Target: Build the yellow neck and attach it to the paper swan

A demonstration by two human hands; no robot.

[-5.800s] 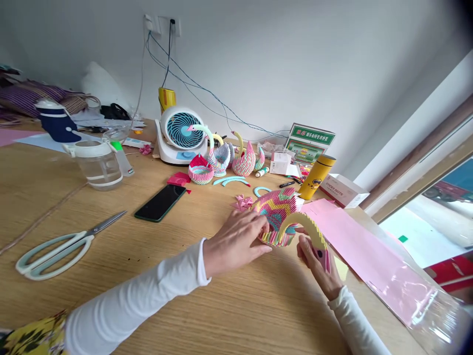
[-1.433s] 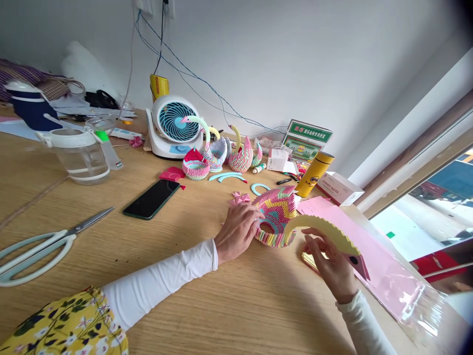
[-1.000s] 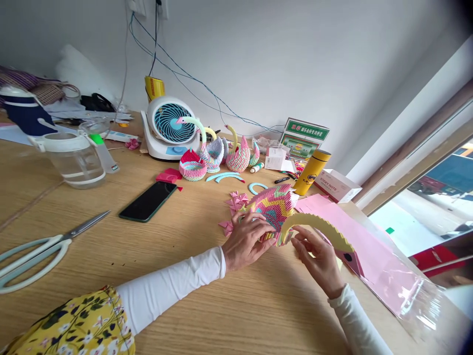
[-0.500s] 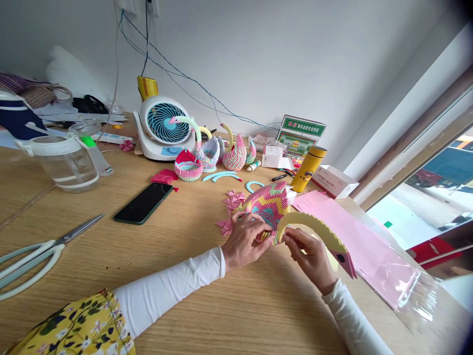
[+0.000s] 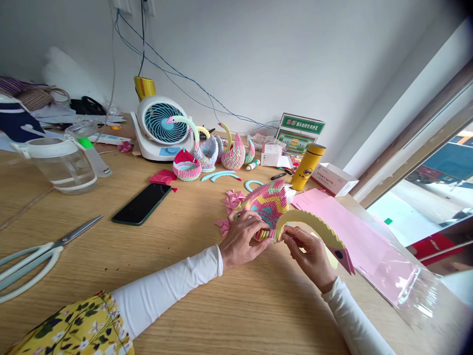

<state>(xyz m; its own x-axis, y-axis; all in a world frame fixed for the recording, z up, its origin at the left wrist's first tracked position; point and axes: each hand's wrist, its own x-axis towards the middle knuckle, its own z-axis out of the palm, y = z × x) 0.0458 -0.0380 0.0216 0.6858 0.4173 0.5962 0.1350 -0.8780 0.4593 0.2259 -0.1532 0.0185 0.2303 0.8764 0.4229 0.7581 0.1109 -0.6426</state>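
Note:
A modular paper swan body (image 5: 269, 203), striped pink, yellow and teal, is tilted up off the wooden table (image 5: 177, 276). My left hand (image 5: 242, 237) grips its near left side, fingers curled on the rim. My right hand (image 5: 309, 254) pinches the base of a curved yellow paper neck (image 5: 314, 224) with a pink head, held against the body's front edge. Small pink folded pieces (image 5: 231, 201) lie just behind my left hand.
Several finished paper swans (image 5: 212, 153) and a small fan (image 5: 158, 125) stand at the back. A black phone (image 5: 142, 203), scissors (image 5: 40, 249), a clear jug (image 5: 61, 165), a yellow flask (image 5: 308, 165), a sticky-note box (image 5: 332, 180) and pink paper sheets (image 5: 354, 236) lie around.
My right hand brought the yellow neck from the right back to the body's front edge. My left hand tipped the body up off the table and shifted its grip.

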